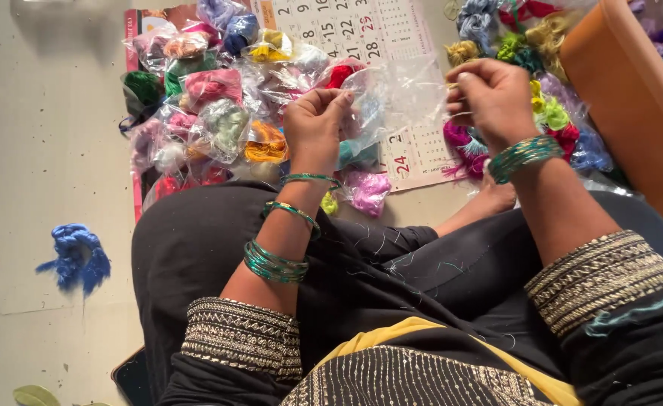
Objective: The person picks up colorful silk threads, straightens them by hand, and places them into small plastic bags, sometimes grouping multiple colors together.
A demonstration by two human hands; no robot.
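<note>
Both hands pinch one clear plastic bag (pixel 399 94), held above the lap.
Left hand (pixel 315 124) fisted on its left edge, right hand (pixel 491 98) gripping the right; bagged thread skeins (pixel 218 113) and calendar sheet (pixel 361 30) on floor behind.

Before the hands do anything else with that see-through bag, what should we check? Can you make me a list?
1. Left hand has a grip on the clear plastic bag: ok, its fingers pinch one edge.
2. Right hand has the other edge: ok, pinched shut on it.
3. Bag held up off the floor: ok.
4. What is inside the bag: cannot tell, the plastic looks crumpled and shiny.
5. Thread bundles in bags close by: ok, piled just ahead of the left hand.
6. Loose blue thread bundle out of the way: ok, lying apart on the floor.
</note>
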